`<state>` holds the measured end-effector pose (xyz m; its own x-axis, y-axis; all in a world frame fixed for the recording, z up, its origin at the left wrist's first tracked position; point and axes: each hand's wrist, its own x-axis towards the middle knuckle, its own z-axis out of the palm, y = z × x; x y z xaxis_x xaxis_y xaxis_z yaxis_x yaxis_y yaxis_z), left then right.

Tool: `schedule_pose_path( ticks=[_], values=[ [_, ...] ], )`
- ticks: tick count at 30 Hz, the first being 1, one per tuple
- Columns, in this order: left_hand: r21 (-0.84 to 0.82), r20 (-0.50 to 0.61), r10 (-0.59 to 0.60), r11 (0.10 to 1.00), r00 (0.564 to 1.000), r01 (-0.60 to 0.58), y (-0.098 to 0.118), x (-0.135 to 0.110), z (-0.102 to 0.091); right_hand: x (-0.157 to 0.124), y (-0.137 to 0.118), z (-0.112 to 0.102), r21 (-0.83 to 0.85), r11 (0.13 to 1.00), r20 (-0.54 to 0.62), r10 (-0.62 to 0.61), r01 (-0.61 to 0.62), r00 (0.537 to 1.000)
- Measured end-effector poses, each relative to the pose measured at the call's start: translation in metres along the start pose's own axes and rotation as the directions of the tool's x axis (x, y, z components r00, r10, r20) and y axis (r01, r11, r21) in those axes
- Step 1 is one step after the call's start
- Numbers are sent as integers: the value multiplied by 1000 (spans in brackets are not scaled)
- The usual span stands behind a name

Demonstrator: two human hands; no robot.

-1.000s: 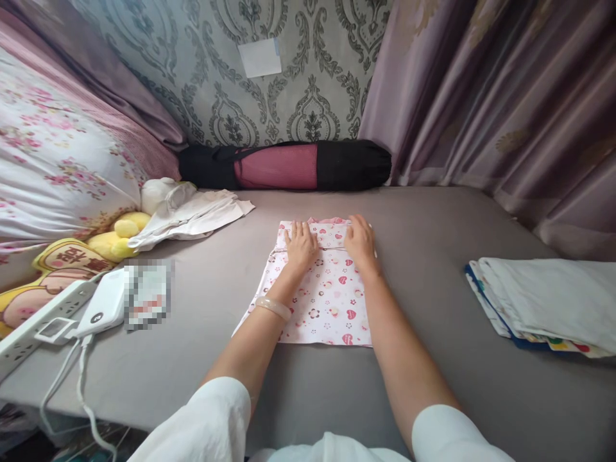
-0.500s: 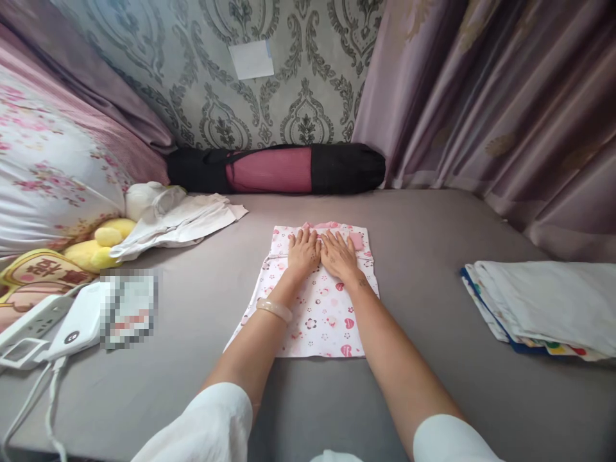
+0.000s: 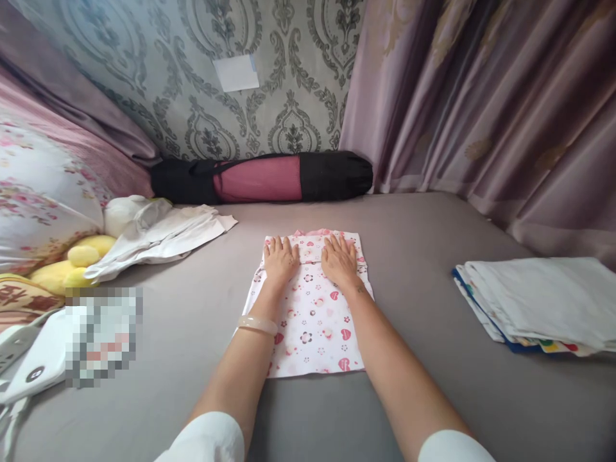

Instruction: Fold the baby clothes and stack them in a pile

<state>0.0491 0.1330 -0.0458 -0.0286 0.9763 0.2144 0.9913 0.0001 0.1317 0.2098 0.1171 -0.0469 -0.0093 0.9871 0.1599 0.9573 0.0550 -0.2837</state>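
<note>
A white cloth garment (image 3: 308, 333) with pink and red hearts and flowers lies folded on the grey sheet in front of me. Its far end is turned over in a band with a pink edge. My left hand (image 3: 282, 260) rests flat on the band's left part, fingers spread. On the right part of the band lies my right hand (image 3: 341, 260), also flat with fingers apart. A gap of patterned cloth shows between the two hands. A pale bangle (image 3: 258, 325) circles my left wrist.
Folded white cloths (image 3: 534, 301) lie in a stack at the right. On the left are a crumpled white garment (image 3: 163, 240), a yellow plush toy (image 3: 77, 263), a white charger with cables (image 3: 43, 359) and a pixelated item (image 3: 108, 337). A black and pink bag (image 3: 260, 178) lies along the wall.
My hands have moved apart across the folded band, the left one leftward. The pink patch near the band's right end no longer shows. The view has shifted slightly.
</note>
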Motion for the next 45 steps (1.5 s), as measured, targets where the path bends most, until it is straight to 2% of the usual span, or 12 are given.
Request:
schedule_pose_path(
  ticks=[8, 11, 15, 18, 22, 24, 26, 29, 32, 35, 40, 45],
  values=[
    [-27, -36, -3, 1000, 999, 2, -4, 0, 3, 1, 1, -2, 26, 1000, 13, 10, -10, 1000],
    [-31, -79, -49, 998, 996, 47, -7, 0, 3, 2, 6, -4, 25, 996, -39, 91, -90, 995],
    [-8, 11, -100, 995, 995, 100, -11, 1, 1, 2, 12, -3, 15, 975, -64, 220, -220, 973],
    [-7, 40, -97, 995, 994, 97, -12, 2, 1, 2, 14, -1, 17, 972, -56, 236, -236, 970],
    [-21, 23, -97, 995, 995, 98, -13, 3, 4, 2, 14, -3, 22, 971, -57, 239, -238, 969],
    [-19, -16, -99, 995, 995, 99, -11, 3, 4, 1, 10, -7, 16, 975, -58, 223, -223, 973],
    [-25, -70, -57, 998, 996, 56, -6, 1, 2, 0, 4, -10, 9, 988, -60, 152, -152, 987],
    [-46, -96, 146, 987, 985, -151, 3, -2, 2, -2, -11, -12, 14, 999, -32, -45, 45, 998],
    [-56, -13, 312, 948, 950, -312, 9, -3, 4, -5, -22, -7, 24, 986, 34, -167, 167, 985],
    [-63, 41, 343, 938, 938, -341, 10, -3, 6, -6, -25, -3, 20, 985, 81, -172, 171, 982],
    [-75, 38, 342, 938, 939, -338, 10, -3, 4, -5, -23, -3, 16, 987, 94, -162, 161, 982],
    [-49, -13, 286, 957, 958, -286, 9, -6, 3, -4, -20, -1, -8, 998, 2, -69, 70, 998]
  ],
)
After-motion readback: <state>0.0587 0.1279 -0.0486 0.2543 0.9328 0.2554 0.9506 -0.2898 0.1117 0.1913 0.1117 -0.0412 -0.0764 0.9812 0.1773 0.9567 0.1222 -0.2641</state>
